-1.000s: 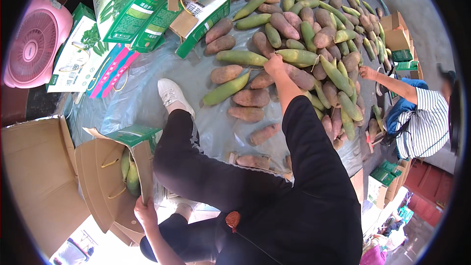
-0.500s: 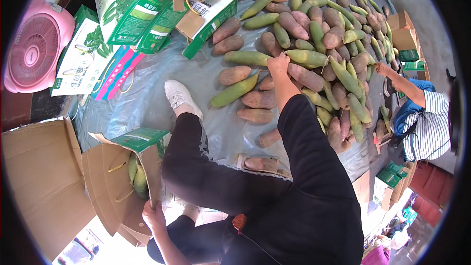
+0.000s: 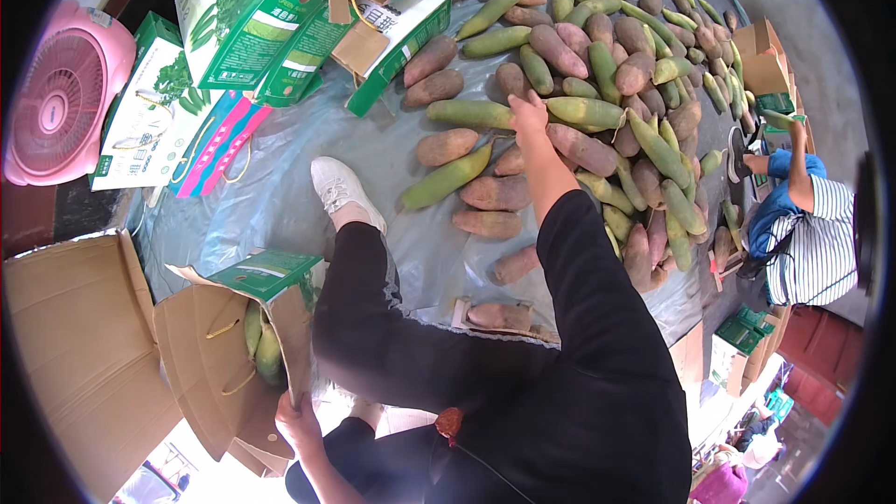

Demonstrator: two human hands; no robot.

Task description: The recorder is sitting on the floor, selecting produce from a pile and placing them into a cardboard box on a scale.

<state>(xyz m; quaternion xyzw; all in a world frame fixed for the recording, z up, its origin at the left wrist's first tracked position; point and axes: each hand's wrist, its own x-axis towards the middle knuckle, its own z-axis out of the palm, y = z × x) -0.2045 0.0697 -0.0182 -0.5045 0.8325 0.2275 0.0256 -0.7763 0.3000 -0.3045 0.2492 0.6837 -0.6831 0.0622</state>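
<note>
My right hand [image 3: 529, 118] reaches over the left part of a big heap of radishes. Its fingers are slightly apart, at the end of a long green radish [image 3: 469, 113] lying on the plastic sheet. Just to its right is another green radish [image 3: 585, 112], and a pinkish-brown radish [image 3: 582, 148] lies below that. At the lower left, my left hand [image 3: 298, 422] grips the edge of an open cardboard box [image 3: 201, 355]. Inside this box stand green radishes [image 3: 268, 352] beside yellow cord handles.
Green and white cartons [image 3: 271, 33] and a pink fan [image 3: 67, 98] stand at the upper left. A large cardboard flap [image 3: 89, 345] spreads at far left. On the right, a person in a striped shirt [image 3: 814, 243] holds a green radish [image 3: 777, 119] near another box [image 3: 767, 56].
My right hand has shifted slightly, its fingers parting more. The other person's hand has drawn back from the heap with a green radish. My left hand stays on the box edge.
</note>
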